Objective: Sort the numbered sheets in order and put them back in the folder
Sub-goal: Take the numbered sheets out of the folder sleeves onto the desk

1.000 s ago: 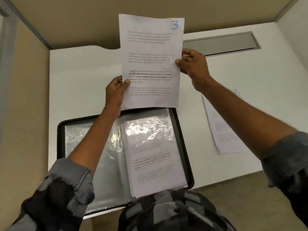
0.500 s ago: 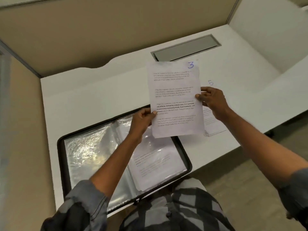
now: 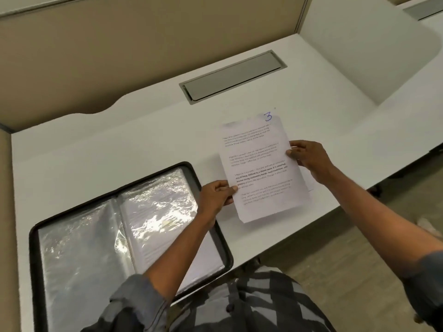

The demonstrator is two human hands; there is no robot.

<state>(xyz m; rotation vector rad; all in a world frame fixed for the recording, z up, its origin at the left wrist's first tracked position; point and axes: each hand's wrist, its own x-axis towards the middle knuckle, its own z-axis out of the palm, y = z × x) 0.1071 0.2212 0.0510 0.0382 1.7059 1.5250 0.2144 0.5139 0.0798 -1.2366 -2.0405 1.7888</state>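
Note:
A printed sheet point(image 3: 261, 168) marked with a blue 3 at its top right corner is low over the white desk point(image 3: 119, 149), to the right of the folder. My left hand point(image 3: 217, 196) pinches its lower left edge, and my right hand point(image 3: 308, 159) grips its right edge. The black folder point(image 3: 33, 236) lies open at the desk's front left, its shiny plastic sleeves showing; a printed page sits in the right-hand sleeve. A corner of the stack of other sheets point(image 3: 309, 180) peeks out under the held sheet, beside my right wrist.
A grey cable hatch point(image 3: 232, 76) is set into the desk behind the sheet. Beige partition walls point(image 3: 119, 39) close the back and left. The desk's front edge runs diagonally to the right, with the floor point(image 3: 335, 259) beyond it.
Both hands have brought sheet 3 down from in front of the camera and rightward, over the stack beside the folder. The view has swung to the right.

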